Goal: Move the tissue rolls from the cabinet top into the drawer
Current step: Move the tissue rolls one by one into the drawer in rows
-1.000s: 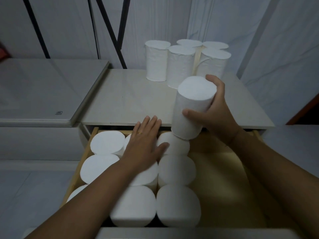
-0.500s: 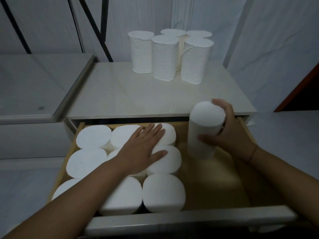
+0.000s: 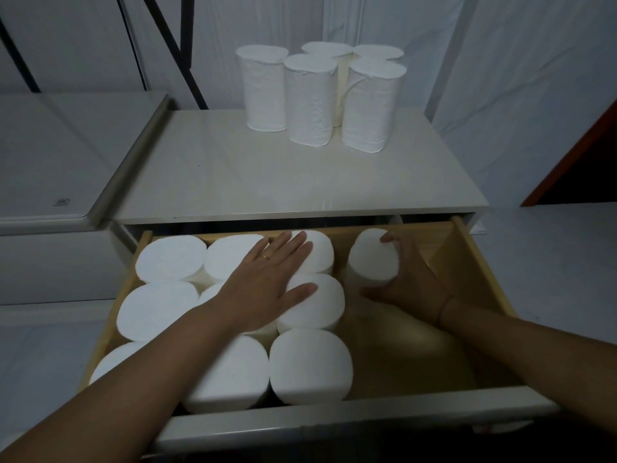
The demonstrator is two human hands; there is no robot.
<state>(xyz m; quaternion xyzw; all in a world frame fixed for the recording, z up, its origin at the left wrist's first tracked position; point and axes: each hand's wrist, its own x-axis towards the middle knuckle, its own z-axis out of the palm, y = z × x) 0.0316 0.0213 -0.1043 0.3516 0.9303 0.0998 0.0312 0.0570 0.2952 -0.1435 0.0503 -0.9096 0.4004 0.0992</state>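
Observation:
The wooden drawer (image 3: 480,289) stands pulled out below the cabinet top (image 3: 233,182). Several white tissue rolls (image 3: 160,309) stand upright in its left half. My left hand (image 3: 267,279) lies flat with straight fingers on the tops of the middle rolls. My right hand (image 3: 407,282) grips one more white roll (image 3: 370,259), upright at the drawer's back, right of the packed rolls. Several more tissue rolls (image 3: 310,101) stand clustered at the back of the cabinet top.
The right half of the drawer shows bare wooden bottom (image 3: 410,355). The drawer's white front panel (image 3: 334,426) is nearest me. A white appliance lid (image 3: 50,155) adjoins the cabinet on the left. Black metal bars (image 3: 180,45) lean against the wall behind.
My right hand has carried the roll from above the drawer's front edge down into the drawer, to its back right of the packed rolls. My left hand has stayed on the rolls.

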